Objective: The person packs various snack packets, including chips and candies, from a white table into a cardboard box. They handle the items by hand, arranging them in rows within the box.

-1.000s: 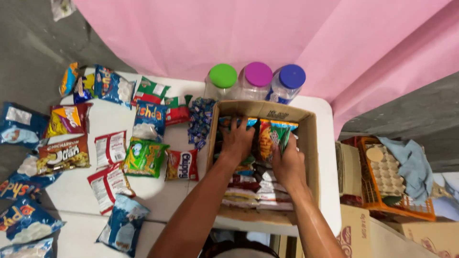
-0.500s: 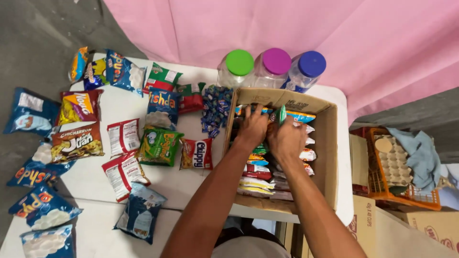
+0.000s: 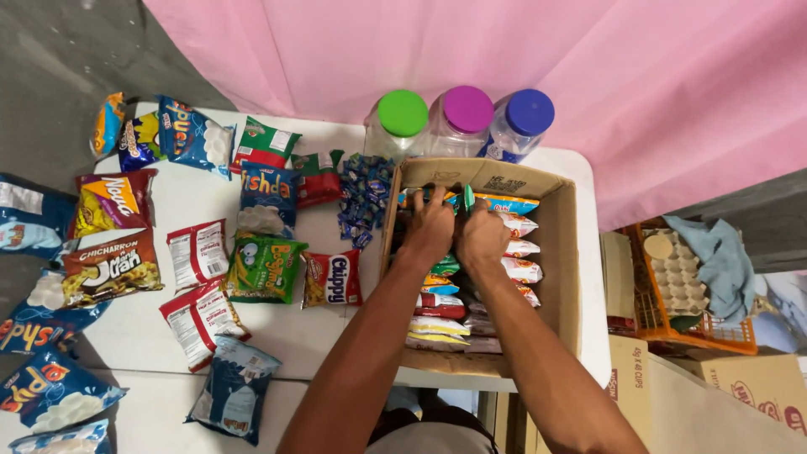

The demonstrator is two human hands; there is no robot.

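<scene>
Both my hands are inside an open cardboard box (image 3: 561, 252) on a white table. My left hand (image 3: 429, 227) presses on the snack packets standing at the box's far end. Beside it, my right hand (image 3: 481, 235) pinches a green snack packet (image 3: 469, 198) that stands upright among them. Rows of red, white and orange snack packets (image 3: 445, 324) fill the box in front of my wrists.
Several loose snack bags (image 3: 265, 267) lie spread over the white table (image 3: 311, 324) to the left. Three clear jars with green (image 3: 402, 113), purple (image 3: 467, 109) and blue (image 3: 530, 112) lids stand behind the box. An orange crate (image 3: 685, 324) with egg trays and cardboard cartons sit at the right.
My right hand has carried the green packet from the middle of the box to its far end, next to my left hand. The packet now stands edge-up among the others.
</scene>
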